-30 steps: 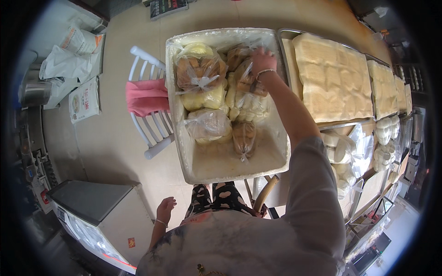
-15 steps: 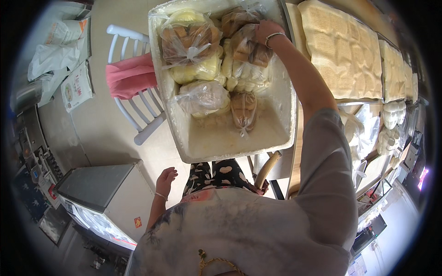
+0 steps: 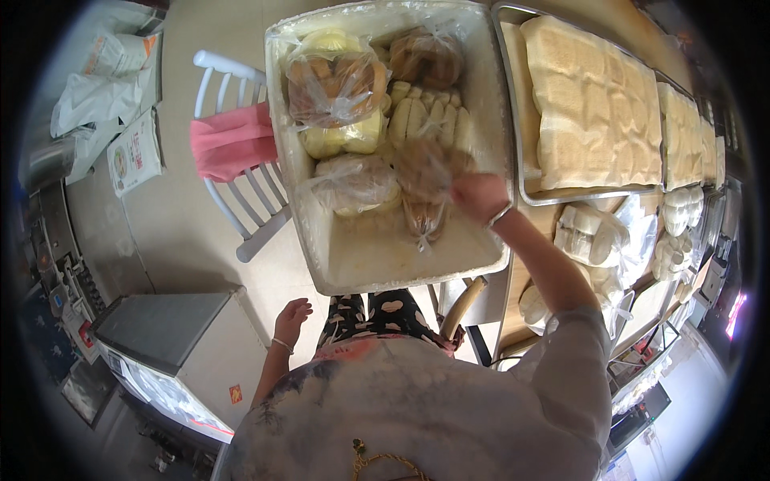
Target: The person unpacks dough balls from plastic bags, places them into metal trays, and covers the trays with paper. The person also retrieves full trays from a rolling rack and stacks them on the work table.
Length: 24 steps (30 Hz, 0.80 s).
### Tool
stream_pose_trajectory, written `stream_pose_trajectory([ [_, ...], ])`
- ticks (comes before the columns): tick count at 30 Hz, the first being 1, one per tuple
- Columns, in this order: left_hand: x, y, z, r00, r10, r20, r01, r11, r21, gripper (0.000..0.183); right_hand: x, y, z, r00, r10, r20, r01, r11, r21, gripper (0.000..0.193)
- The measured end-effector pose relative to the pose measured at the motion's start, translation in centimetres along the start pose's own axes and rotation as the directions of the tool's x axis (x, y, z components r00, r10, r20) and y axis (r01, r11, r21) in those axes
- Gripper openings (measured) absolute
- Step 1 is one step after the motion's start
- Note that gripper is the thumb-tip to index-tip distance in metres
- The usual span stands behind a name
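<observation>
My right hand [image 3: 481, 197] is closed on the gathered end of a clear plastic bag of brown buns [image 3: 431, 167], blurred by motion, over the right side of a white foam box [image 3: 377, 280]. Below that bag lies another clear bag of brown buns [image 3: 425, 215], partly hidden. Pale buns in a bag [image 3: 429, 116] sit just beyond. More bagged brown buns fill the far left [image 3: 337, 84] and far right [image 3: 427, 56] of the box, with a bag of pale buns [image 3: 353, 183] nearer on the left. My left hand [image 3: 291, 322] hangs empty beside my leg, its fingers loosely apart.
Right of the box, cloth-covered trays [image 3: 593, 104] stand on a wooden table, with bagged white buns [image 3: 592, 234] nearer me. To the left are a pale chair [image 3: 255, 232] with a pink cloth [image 3: 233, 143], white sacks [image 3: 135, 154] and a grey-topped white cabinet [image 3: 168, 329].
My right hand has drawn a bag of brown buns from the box's far right toward me, uncovering the pale buns beneath. My left hand stays low at my side.
</observation>
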<state>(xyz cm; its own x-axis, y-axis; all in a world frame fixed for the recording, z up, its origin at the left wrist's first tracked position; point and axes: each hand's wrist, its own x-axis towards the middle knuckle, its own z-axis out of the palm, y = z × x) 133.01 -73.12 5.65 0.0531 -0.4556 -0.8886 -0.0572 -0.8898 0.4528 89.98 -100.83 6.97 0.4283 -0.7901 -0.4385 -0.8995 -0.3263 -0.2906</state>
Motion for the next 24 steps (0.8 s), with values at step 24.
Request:
stream_pose_trajectory([
  [24, -0.7, -1.5, -0.7, 0.992, -0.081, -0.096, 0.082, 0.997, 0.0, 0.03, 15.4, 1.6, -6.8, 0.994, 0.101, 0.04, -0.085, 0.952, -0.293, 0.016],
])
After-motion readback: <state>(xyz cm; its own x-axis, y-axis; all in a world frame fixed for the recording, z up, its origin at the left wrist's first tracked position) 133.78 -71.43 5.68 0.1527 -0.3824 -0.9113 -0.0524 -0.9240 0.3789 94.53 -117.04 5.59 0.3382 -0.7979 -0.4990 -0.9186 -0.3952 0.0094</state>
